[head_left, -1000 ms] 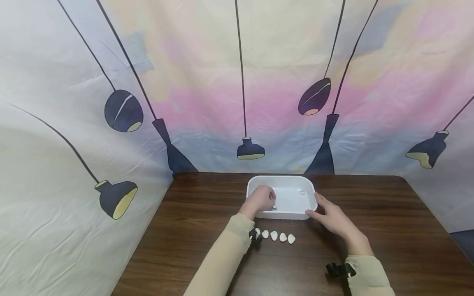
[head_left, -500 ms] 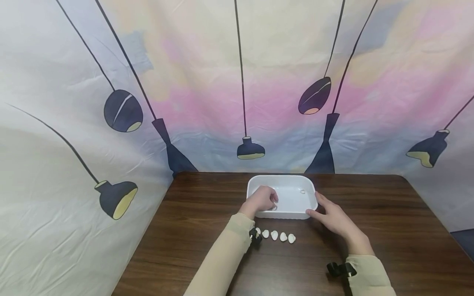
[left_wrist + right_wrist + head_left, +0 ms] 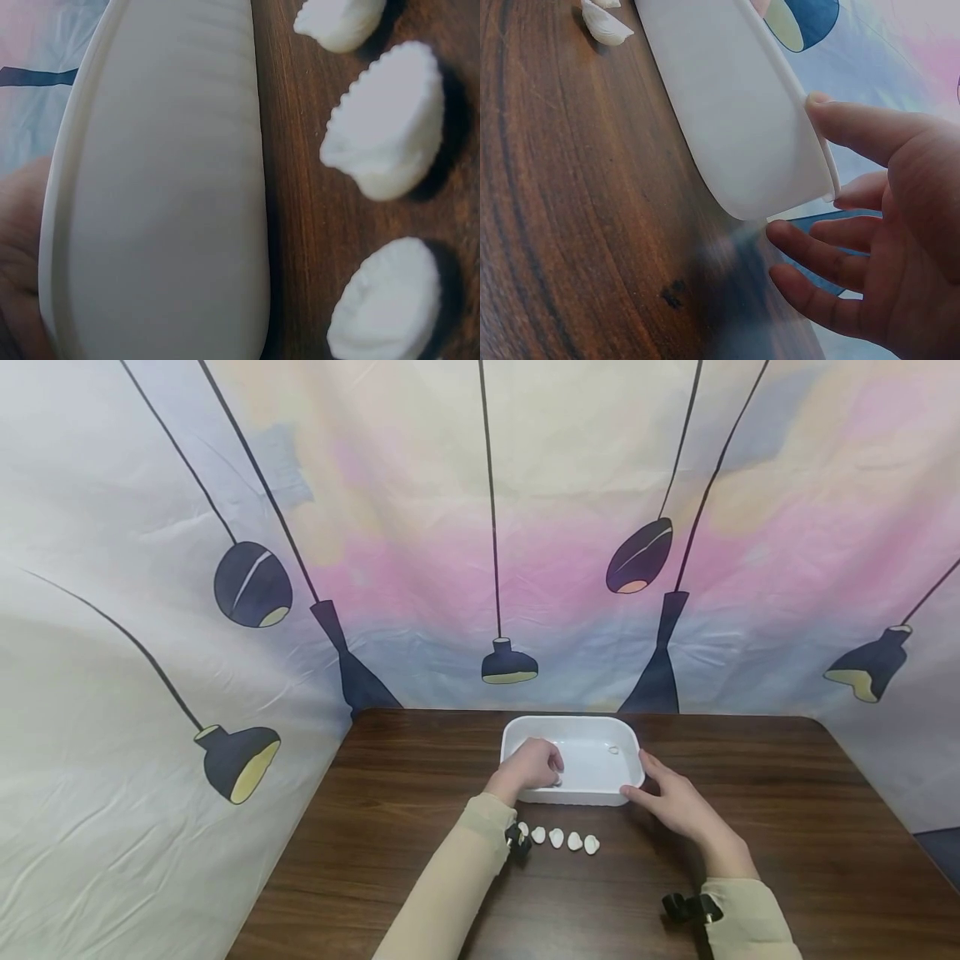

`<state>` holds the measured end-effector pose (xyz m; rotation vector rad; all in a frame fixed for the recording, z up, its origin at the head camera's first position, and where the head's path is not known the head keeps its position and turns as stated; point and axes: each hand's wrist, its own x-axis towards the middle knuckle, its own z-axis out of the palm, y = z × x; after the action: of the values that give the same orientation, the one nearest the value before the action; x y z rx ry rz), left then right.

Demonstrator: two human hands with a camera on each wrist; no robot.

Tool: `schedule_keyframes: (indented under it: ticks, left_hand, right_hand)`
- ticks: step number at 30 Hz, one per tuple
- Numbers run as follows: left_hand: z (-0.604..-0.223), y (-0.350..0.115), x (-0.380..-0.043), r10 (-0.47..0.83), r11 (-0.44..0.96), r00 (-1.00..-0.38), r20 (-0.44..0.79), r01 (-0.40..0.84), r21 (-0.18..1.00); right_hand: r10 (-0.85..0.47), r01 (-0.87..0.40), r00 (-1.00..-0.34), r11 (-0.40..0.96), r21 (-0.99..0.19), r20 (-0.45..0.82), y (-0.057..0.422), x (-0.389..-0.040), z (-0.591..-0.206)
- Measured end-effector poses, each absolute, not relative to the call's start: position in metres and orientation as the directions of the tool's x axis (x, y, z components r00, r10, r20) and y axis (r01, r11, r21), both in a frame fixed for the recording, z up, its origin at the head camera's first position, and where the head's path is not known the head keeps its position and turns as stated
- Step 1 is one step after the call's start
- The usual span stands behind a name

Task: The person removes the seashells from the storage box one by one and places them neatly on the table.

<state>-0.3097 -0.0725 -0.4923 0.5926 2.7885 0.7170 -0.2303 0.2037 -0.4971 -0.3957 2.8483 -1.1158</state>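
Observation:
A white tray (image 3: 577, 797) stands at the back of the table. Inside its near left part is my left hand (image 3: 528, 766), fingers curled down, pinching a small whitish seashell (image 3: 558, 782) that is mostly hidden. Another pale shell (image 3: 613, 749) lies in the tray's far right part. My right hand (image 3: 678, 802) holds the tray by its right end; in the right wrist view its thumb (image 3: 825, 109) presses the near rim. In front of the tray runs a row of several white seashells (image 3: 556, 837), ribbed and scallop-edged in the left wrist view.
The brown wooden table (image 3: 360, 860) reaches back to a hanging cloth (image 3: 420, 668) printed with lamps. The left sleeve and its black wrist mount (image 3: 517, 841) pass over the left end of the shell row, partly covering one shell.
The left hand's fingers shift very slightly to the right around the small shell inside the tray. The right hand, the tray and the row of shells stay in place.

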Motion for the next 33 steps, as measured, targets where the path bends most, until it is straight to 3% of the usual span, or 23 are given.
schedule_keyframes:
  ticks: [23, 33]
  left_hand:
    - [-0.4897, -0.0704, -0.3107, 0.391, 0.819, -0.916, -0.092, 0.300, 0.489]
    - [-0.4957, -0.0740, -0.3114, 0.444, 0.797, -0.891, -0.092, 0.346, 0.495]
  right_hand:
    - [-0.251, -0.209, -0.967, 0.704, -0.679, 0.037, 0.2050, -0.2339, -0.4978]
    - [-0.253, -0.195, -0.967, 0.705, -0.682, 0.016, 0.2045, -0.2301, -0.4983]
